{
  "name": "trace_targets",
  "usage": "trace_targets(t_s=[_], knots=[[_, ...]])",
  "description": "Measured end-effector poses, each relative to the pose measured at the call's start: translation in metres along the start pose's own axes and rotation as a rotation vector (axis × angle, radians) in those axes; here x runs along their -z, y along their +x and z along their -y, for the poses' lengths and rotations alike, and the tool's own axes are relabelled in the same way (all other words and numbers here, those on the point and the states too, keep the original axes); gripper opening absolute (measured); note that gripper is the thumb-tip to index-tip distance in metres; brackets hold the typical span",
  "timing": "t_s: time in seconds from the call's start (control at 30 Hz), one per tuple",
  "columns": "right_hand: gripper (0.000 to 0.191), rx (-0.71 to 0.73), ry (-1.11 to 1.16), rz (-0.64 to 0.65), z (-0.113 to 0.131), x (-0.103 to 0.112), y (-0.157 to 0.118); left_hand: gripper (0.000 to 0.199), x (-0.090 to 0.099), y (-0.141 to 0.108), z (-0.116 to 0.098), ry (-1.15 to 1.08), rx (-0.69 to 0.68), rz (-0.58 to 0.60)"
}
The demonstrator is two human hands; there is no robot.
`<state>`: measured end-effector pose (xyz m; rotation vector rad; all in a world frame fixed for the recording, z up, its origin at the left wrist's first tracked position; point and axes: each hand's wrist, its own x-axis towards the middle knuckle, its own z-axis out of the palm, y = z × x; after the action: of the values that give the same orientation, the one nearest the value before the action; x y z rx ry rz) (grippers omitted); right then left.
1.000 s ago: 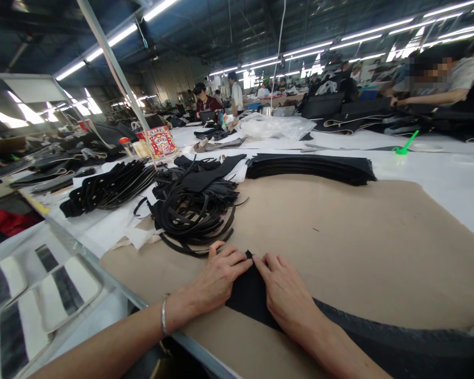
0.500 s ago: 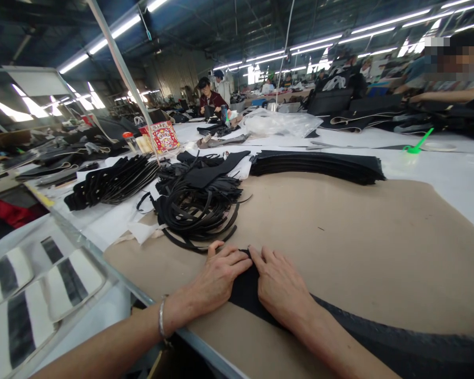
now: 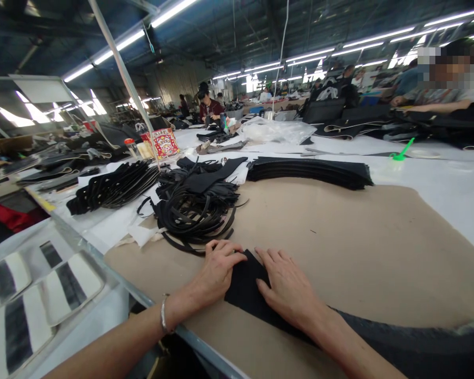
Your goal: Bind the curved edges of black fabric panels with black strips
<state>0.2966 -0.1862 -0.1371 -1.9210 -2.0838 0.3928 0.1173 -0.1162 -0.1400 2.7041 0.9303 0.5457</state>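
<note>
A long curved black fabric piece (image 3: 247,287) lies on the brown board (image 3: 363,247), its narrow end toward the middle and its rest sweeping off to the lower right. My left hand (image 3: 220,266), with a bracelet on the wrist, is bent at that end's left edge; thumb and fingers close on the corner. Part of this grip is hidden. Flat over the fabric's right side rests my right hand (image 3: 288,284), fingers stretched and thumb apart. Just beyond my left hand is a tangled heap of black strips (image 3: 193,210).
Stacked black pieces (image 3: 308,171) lie along the board's far edge, and another stack (image 3: 110,187) stands left. A green-spouted item (image 3: 403,152) is at right. White pads with dark bands (image 3: 69,284) lie beyond the table edge at left. Co-workers (image 3: 211,108) sit farther back.
My hands have moved apart at the fabric's end, baring more of it. My right hand's index finger has left the tip, and the hand now spreads flat. The camera view has shifted slightly.
</note>
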Motion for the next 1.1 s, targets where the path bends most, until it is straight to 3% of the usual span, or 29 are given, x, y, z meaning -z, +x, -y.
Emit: trace_targets(t_s=[0.23,0.53,0.77,1.1], knots=[[0.031,-0.059,0.033,-0.007,-0.004,0.002,-0.008,0.036,-0.011,0.026,-0.019,-0.043,-0.059,0.068],[0.015,-0.087,0.115,0.017,-0.017,0.011,-0.025,0.037,-0.02,0.028,-0.018,-0.067,-0.219,0.136],[0.016,-0.064,0.167,0.001,-0.024,0.007,-0.028,0.042,-0.025,0.024,-0.016,-0.072,-0.202,0.174],[0.015,-0.047,0.221,0.008,-0.032,0.01,-0.036,0.051,-0.014,0.013,-0.034,-0.063,-0.148,0.197]])
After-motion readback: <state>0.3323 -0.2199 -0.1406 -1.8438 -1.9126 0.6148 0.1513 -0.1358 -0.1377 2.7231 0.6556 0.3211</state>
